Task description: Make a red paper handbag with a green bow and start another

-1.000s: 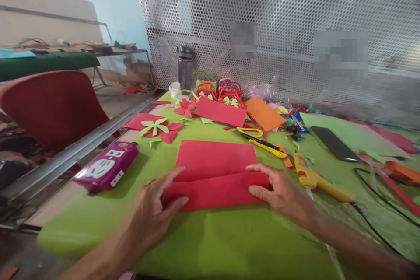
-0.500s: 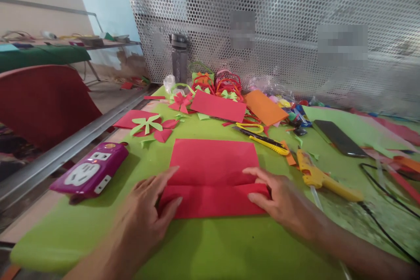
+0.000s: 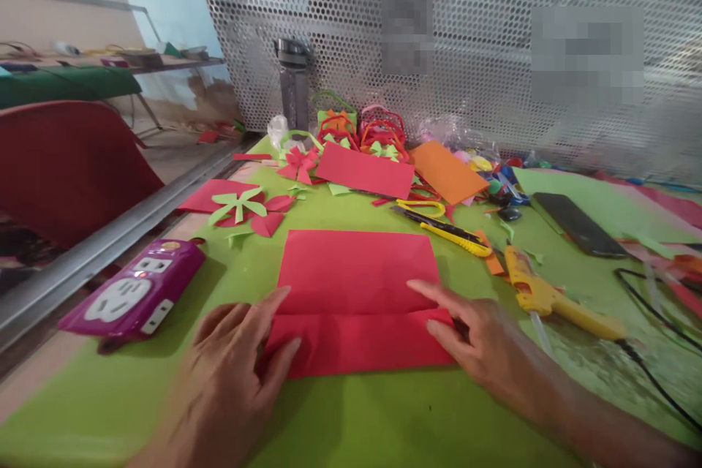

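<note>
A red sheet [image 3: 359, 267] of craft foam or stiff paper lies in front of me, creased across, with its near part folded up as a raised flap. My left hand [image 3: 241, 365] holds the left end of the fold, thumb on the flap and index finger at the sheet's left edge. At the right end, my right hand [image 3: 472, 329] has its thumb on the flap and its index finger stretched over the sheet, the other fingers curled behind. A yellow hot glue gun [image 3: 553, 303] lies right of my right hand. Left of my left hand is a purple power strip [image 3: 137, 292].
Behind the sheet lie a yellow utility knife [image 3: 455, 234], yellow-handled scissors [image 3: 422, 207], an orange sheet [image 3: 447, 172], another red sheet [image 3: 365, 170] and a green flower cutout [image 3: 238, 205]. A phone [image 3: 578, 223] rests at right. A bottle [image 3: 295, 88] stands by the perforated metal panel [image 3: 351, 7].
The view has shifted slightly. My right thumb has slid a little outward along the flap, and my right index finger is straighter. Both hands stay at the fold's ends.
</note>
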{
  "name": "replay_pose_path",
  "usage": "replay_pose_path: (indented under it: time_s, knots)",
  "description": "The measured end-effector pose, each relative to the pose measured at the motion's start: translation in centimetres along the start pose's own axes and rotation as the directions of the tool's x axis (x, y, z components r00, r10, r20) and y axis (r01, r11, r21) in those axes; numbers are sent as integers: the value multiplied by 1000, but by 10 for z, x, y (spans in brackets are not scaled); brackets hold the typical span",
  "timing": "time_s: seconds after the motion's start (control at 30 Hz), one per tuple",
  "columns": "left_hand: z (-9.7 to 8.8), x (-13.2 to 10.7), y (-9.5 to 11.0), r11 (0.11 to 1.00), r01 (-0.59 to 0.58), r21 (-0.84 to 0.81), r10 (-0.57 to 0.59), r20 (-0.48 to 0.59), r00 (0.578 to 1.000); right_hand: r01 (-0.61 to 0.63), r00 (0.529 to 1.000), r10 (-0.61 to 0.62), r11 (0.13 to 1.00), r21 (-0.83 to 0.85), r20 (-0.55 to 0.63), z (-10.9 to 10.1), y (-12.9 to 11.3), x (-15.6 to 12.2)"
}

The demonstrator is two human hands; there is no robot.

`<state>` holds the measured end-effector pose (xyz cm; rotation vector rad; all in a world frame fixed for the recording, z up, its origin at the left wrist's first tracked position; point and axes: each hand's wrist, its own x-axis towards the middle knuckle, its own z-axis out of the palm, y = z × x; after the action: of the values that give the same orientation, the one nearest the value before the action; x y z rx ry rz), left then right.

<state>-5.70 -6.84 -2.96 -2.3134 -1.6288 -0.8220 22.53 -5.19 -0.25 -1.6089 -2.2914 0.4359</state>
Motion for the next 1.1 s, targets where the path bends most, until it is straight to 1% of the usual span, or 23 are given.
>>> replay_pose_path:
  time_s: [0.07,0.13,0.23,0.37,0.43,0.5,0.53,0.57,0.67,0.77,0.83,0.9,1.0,1.1]
  knots:
    - [-3,0,2,1000,11,12,-11,-20,1000,79,997,-78,996,46,-4,3,4,-2]
    - [-6,0,4,1000,-3,0,3,2,1000,157,987,-158,984,81,3,5,9,-3]
    - [-11,-2,6,997,-70,-16,71,57,996,236,972,-236,971,49,8,7,13,-3]
    - [-13,-6,6,977,-196,81,195,19,981,287,957,-288,958,-24,-25,9,13,-2]
    - [-7,-9,8,948,-318,33,317,31,948,298,953,-300,953,-54,-31,10,13,-2]
    - [2,-11,13,900,-431,-60,434,64,899,295,954,-298,953,-73,-36,11,12,-2]
    - [7,-11,17,875,-475,-94,482,83,872,289,956,-292,954,-76,-32,12,12,-2]
    - [11,-11,21,859,-499,-114,509,98,855,282,958,-285,956,-74,-27,12,12,-2]
    - [17,-8,35,840,-526,-134,541,141,829,260,965,-262,963,-73,-18,12,11,-3]
    - [13,-1,46,828,-548,-122,560,255,789,289,955,-294,953,-91,-47,13,12,-5]
    - [8,2,50,824,-555,-117,559,336,758,320,941,-329,941,-110,-83,14,13,-4]
    - [5,3,50,820,-557,-129,560,380,736,343,927,-358,930,-135,-113,15,15,-4]
    - [5,3,49,811,-563,-157,573,410,710,372,912,-391,916,-152,-123,15,16,-3]
    - [5,4,48,811,-562,-165,575,410,709,362,919,-377,923,-133,-114,15,16,-4]
